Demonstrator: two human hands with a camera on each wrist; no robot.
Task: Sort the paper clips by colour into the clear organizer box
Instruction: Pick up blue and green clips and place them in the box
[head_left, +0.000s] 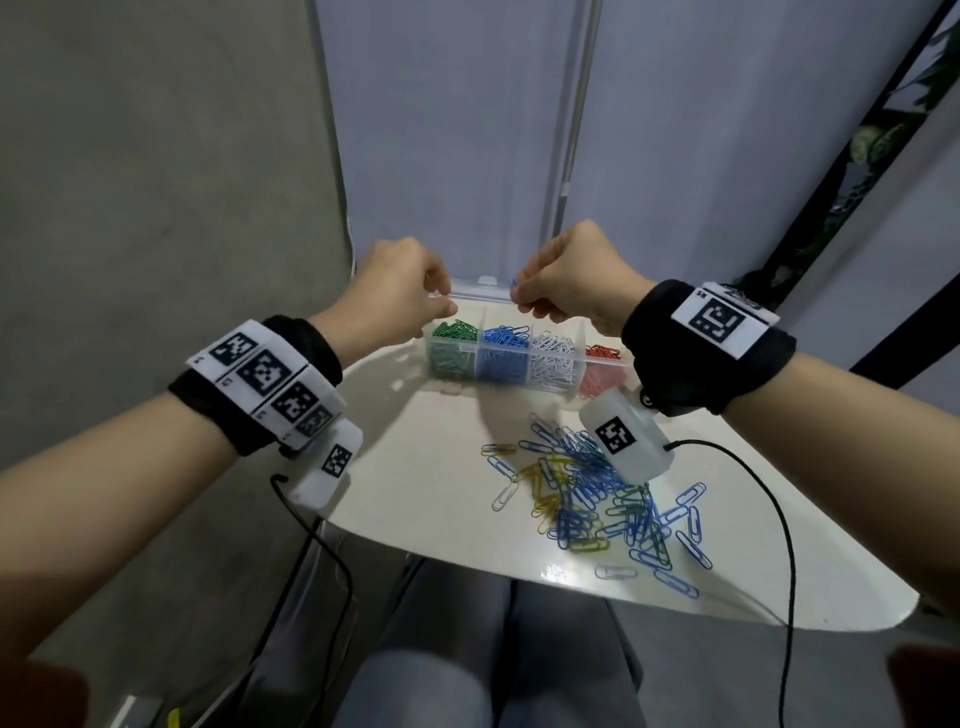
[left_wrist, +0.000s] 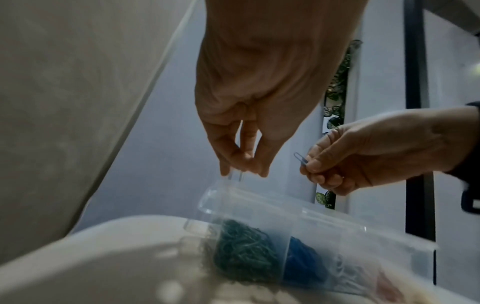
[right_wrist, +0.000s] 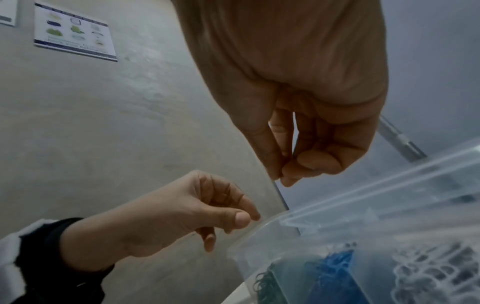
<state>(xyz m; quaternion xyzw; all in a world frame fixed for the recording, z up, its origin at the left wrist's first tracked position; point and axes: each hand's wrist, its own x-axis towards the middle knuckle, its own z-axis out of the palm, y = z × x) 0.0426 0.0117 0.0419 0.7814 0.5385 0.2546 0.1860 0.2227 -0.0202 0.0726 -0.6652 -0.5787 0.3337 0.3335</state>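
Observation:
The clear organizer box (head_left: 582, 343) stands at the back of the white table (head_left: 415, 493), its lid (head_left: 483, 291) raised behind it. Its compartments hold green (head_left: 452, 348), blue (head_left: 501, 351), white (head_left: 553, 358) and red (head_left: 602, 364) clips. Above the box, my right hand (head_left: 519, 296) pinches a blue paper clip (left_wrist: 300, 158). My left hand (head_left: 441, 306) hovers over the box's left end. Its fingertips (left_wrist: 226, 168) pinch something small and pale (left_wrist: 235, 176) that looks like a white clip. A pile of loose clips (head_left: 592, 499), mostly blue with yellow, green and white, lies nearer me.
Black cables (head_left: 779, 519) run from both wrist cameras over the table's front edge. A beige wall (head_left: 156, 208) is at the left and a pale curtain (head_left: 675, 156) behind the table. My knees (head_left: 493, 649) are under the table's front edge.

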